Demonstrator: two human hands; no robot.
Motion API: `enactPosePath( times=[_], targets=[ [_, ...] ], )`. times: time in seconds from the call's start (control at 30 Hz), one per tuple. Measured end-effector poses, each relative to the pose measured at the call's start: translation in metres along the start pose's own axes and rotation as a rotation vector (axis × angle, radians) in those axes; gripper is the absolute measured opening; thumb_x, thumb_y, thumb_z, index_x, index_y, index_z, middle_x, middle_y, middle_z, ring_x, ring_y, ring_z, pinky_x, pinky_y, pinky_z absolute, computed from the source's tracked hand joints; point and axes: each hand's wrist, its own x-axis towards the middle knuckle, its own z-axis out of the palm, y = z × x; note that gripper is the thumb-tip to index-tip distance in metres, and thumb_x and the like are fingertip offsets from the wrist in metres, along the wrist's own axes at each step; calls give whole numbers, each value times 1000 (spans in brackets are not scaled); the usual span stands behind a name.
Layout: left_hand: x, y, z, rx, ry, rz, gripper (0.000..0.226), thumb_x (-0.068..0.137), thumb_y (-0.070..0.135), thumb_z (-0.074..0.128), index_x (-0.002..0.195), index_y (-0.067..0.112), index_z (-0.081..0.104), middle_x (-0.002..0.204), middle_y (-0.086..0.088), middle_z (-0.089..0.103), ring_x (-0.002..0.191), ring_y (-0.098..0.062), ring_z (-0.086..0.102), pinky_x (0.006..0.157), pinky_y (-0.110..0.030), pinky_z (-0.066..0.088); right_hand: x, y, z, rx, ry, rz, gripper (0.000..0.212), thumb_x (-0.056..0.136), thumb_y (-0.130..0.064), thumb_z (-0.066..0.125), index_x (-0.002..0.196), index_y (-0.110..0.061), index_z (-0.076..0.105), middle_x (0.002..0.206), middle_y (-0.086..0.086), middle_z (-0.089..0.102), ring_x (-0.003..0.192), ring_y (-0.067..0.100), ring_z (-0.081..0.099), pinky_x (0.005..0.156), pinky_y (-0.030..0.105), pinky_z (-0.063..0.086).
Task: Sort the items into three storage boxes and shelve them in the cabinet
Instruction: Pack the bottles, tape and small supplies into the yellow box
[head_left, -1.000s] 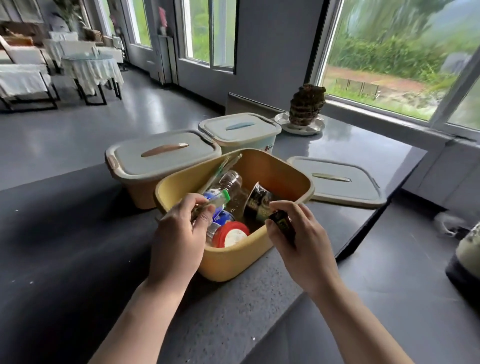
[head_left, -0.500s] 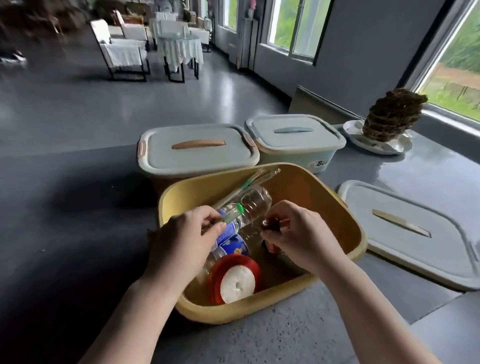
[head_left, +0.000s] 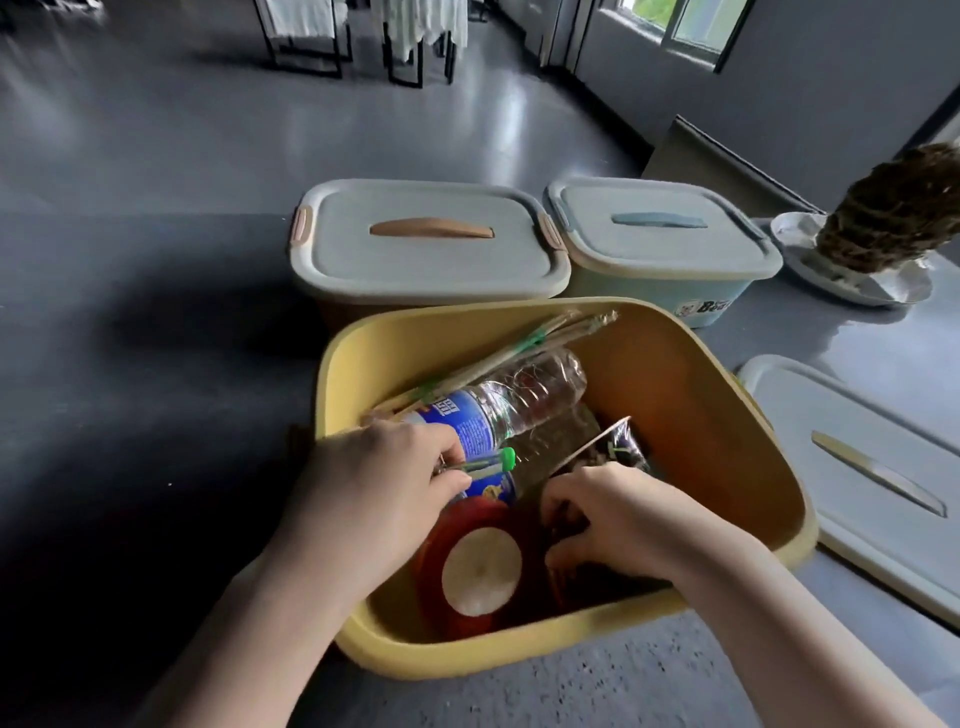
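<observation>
Both hands are reaching into the open yellow plastic storage box sitting near the dark worktop's front edge. The left hand is pinching a thin green-capped stick over a clear plastic bottle; the right hand is curling round a dark packet.

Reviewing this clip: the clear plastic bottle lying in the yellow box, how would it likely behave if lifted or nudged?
The plastic bottle looks see-through with no liquid line visible, so it is probably light. Its thin, ribbed wall would likely dent under a firm grip. It lies on its side, propped on other items in the yellow box, so a nudge may roll or slide it.
</observation>
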Motion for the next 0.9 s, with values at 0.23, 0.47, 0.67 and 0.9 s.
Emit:
enactPosePath(
  times=[0.23,0.47,0.67,0.9],
  targets=[
    [0,-2,4,48,-51,76,29,87,58,52,107,37,54,111,12,63,96,-5,59,66,-21,48,4,-3,2,-49,-99,-16,39,84,-36,69,120,-32,56,113,-4,61,97,18,58,81,34,52],
    [3,1,-4,-42,-121,92,25,82,53,62,100,35,62,103,17,58,93,-2,55,73,-19,50,-7,4,1,170,142,-79,29,91,-37,61,120,-36,61,112,-13,65,96,5,60,84,27,53],
    [22,30,-15,177,-124,126,24,82,47,63,103,35,65,99,6,66,94,-16,62,75,-25,48,-19,20,-8,367,642,-52,12,92,-36,58,101,-37,64,89,-24,61,78,-3,60,70,21,55],
    [27,44,-1,445,-224,125,18,88,30,62,105,24,61,107,-1,64,101,-24,62,69,-27,37,-15,19,-6,352,618,-154,14,91,-41,57,103,-38,64,96,-20,65,84,-2,61,72,23,54]
  ],
)
